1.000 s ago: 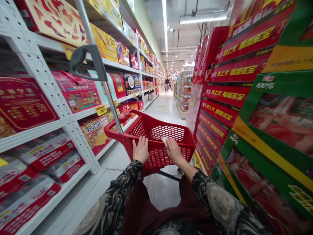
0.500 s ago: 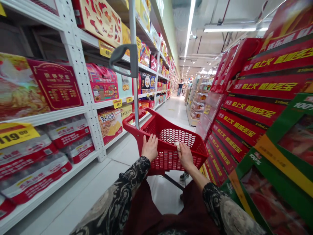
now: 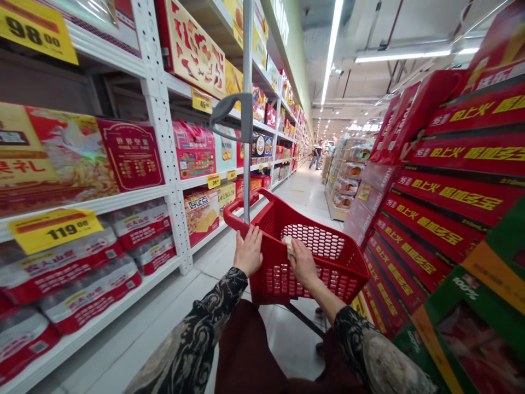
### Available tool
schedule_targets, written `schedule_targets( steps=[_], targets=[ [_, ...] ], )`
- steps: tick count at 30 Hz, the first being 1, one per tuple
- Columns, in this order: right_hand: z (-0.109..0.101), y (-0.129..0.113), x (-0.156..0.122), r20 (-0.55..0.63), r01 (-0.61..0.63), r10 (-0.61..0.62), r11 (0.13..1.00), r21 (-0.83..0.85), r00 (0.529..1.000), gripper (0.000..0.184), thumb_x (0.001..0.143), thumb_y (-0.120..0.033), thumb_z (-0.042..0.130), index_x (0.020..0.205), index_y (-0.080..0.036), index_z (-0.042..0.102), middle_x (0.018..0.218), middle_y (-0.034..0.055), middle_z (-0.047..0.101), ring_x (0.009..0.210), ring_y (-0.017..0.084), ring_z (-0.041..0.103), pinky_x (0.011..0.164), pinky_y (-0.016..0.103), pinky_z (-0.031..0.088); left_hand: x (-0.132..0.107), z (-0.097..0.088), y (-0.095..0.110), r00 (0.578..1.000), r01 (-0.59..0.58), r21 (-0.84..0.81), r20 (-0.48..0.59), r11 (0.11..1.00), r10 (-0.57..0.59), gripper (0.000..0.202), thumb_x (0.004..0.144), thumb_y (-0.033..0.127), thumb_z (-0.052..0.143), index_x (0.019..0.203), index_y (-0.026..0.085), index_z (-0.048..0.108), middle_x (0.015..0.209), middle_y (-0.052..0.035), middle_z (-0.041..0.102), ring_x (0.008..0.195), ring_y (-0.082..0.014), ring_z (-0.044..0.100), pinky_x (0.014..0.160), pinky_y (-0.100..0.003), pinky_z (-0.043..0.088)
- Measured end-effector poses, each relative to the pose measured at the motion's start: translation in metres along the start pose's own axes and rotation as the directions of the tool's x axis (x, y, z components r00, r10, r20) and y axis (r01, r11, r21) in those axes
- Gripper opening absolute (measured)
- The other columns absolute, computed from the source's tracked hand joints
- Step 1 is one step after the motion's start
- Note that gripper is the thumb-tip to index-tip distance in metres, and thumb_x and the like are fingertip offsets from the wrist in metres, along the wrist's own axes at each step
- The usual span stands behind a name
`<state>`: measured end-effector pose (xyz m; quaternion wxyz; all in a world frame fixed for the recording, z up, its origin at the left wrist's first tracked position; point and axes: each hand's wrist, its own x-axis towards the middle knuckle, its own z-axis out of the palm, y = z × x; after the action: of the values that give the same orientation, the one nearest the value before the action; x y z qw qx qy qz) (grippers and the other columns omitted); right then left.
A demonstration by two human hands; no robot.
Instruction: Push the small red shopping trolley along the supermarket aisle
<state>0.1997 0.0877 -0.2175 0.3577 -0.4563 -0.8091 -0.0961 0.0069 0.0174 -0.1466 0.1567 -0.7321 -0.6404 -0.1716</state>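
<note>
A red plastic shopping cart (image 3: 268, 284) with perforated walls stands in front of me, its basket showing nothing inside. My left hand (image 3: 248, 253) rests on the near rim by the pole, fingers stretched out flat and thumb apart. Further right, my right hand (image 3: 303, 265) presses a small crumpled white cloth or tissue (image 3: 289, 244) against the same rim, fingers closed on it. From the cart's left corner rises a metal pole (image 3: 246, 180) carrying a grey hook-shaped handle (image 3: 233, 117). The cart's wheels are mostly hidden by my right arm and legs.
White shelving (image 3: 158, 109) with boxed goods and bottled-water packs (image 3: 90, 290) lines the left. Stacked red drink cartons (image 3: 435, 216) and green boxes (image 3: 471, 306) crowd the right. A tiled aisle (image 3: 301, 191) runs ahead, with a person (image 3: 315, 156) far off.
The view has turned left, so cart and shelves appear further right. My right hand has slid left along the rim with the white cloth. My left hand sits closer to the pole.
</note>
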Motion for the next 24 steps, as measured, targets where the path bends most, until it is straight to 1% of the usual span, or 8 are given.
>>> schedule_targets(
  steps=[2,4,9,12,15,17,20,24],
  targets=[
    [-0.001,0.002,-0.002,-0.007,-0.026,0.026,0.999,-0.018,1.0,0.045,0.084,-0.018,0.039,0.127,-0.01,0.048,0.128,0.014,0.052,0.12,0.023,0.044,0.101,0.041,0.035,-0.003,-0.003,-0.007,1.0,0.002,-0.003,0.005,1.0,-0.002,0.066,0.072,0.02,0.044,0.136,0.013,0.033,0.147,-0.0099,0.025,0.137,-0.0246,0.016,0.11,-0.058,0.007],
    [0.001,0.0,-0.001,-0.016,-0.024,0.024,1.0,-0.018,1.0,0.044,0.084,-0.019,0.039,0.126,-0.01,0.048,0.127,0.0139,0.052,0.119,0.023,0.045,0.101,0.04,0.036,-0.004,-0.006,-0.01,1.0,-0.005,-0.012,0.02,1.0,0.006,0.065,0.071,0.021,0.044,0.135,0.013,0.035,0.147,-0.0092,0.027,0.137,-0.0251,0.018,0.109,-0.059,0.008],
    [0.014,-0.021,0.014,-0.039,0.039,-0.039,0.999,0.012,0.999,0.046,0.081,-0.013,0.04,0.126,-0.01,0.048,0.126,0.0139,0.052,0.117,0.022,0.046,0.1,0.039,0.037,0.0,-0.015,-0.007,1.0,-0.001,-0.017,0.017,1.0,0.001,0.061,0.072,0.026,0.047,0.132,0.015,0.041,0.142,-0.0096,0.037,0.134,-0.0263,0.025,0.109,-0.059,0.008],
    [0.016,-0.025,0.02,-0.011,0.007,-0.007,1.0,0.005,1.0,0.045,0.081,-0.01,0.039,0.125,-0.012,0.049,0.121,0.0128,0.056,0.112,0.021,0.05,0.097,0.037,0.04,0.001,-0.02,-0.005,1.0,0.0,-0.022,0.023,1.0,0.001,0.06,0.071,0.028,0.048,0.129,0.016,0.045,0.14,-0.0101,0.04,0.133,-0.0271,0.028,0.11,-0.059,0.008],
    [0.009,-0.02,0.019,0.05,-0.015,0.014,1.0,0.015,0.999,0.043,0.081,-0.008,0.039,0.122,-0.015,0.052,0.113,0.0107,0.06,0.105,0.018,0.053,0.092,0.033,0.043,-0.002,-0.02,-0.001,1.0,0.007,-0.036,0.015,0.999,-0.006,0.059,0.069,0.028,0.05,0.127,0.016,0.047,0.14,-0.0106,0.04,0.133,-0.0278,0.027,0.11,-0.059,0.008],
    [0.004,-0.014,0.016,0.066,-0.013,0.012,1.0,0.021,0.998,0.042,0.081,-0.007,0.04,0.12,-0.015,0.053,0.11,0.0104,0.061,0.103,0.018,0.054,0.09,0.032,0.043,-0.005,-0.019,0.003,1.0,0.004,-0.048,-0.001,0.999,-0.004,0.059,0.069,0.029,0.05,0.127,0.016,0.047,0.141,-0.0108,0.038,0.134,-0.0277,0.026,0.11,-0.058,0.008],
    [-0.003,-0.003,0.009,0.043,-0.005,0.003,1.0,0.03,0.999,0.043,0.081,-0.006,0.039,0.12,-0.016,0.053,0.11,0.0104,0.062,0.101,0.019,0.055,0.091,0.033,0.043,-0.011,-0.017,0.012,1.0,-0.013,-0.068,-0.01,0.998,0.013,0.059,0.069,0.029,0.049,0.127,0.016,0.047,0.142,-0.0107,0.037,0.135,-0.0273,0.024,0.11,-0.058,0.008],
    [-0.006,0.017,0.001,-0.014,0.009,-0.009,0.998,0.069,1.0,0.044,0.078,-0.005,0.04,0.119,-0.017,0.054,0.112,0.0101,0.061,0.102,0.019,0.056,0.092,0.035,0.044,-0.014,-0.014,0.025,0.997,-0.071,-0.1,0.0,0.992,0.071,0.06,0.07,0.027,0.047,0.129,0.016,0.046,0.145,-0.0091,0.033,0.136,-0.0255,0.021,0.11,-0.056,0.007]
  ],
)
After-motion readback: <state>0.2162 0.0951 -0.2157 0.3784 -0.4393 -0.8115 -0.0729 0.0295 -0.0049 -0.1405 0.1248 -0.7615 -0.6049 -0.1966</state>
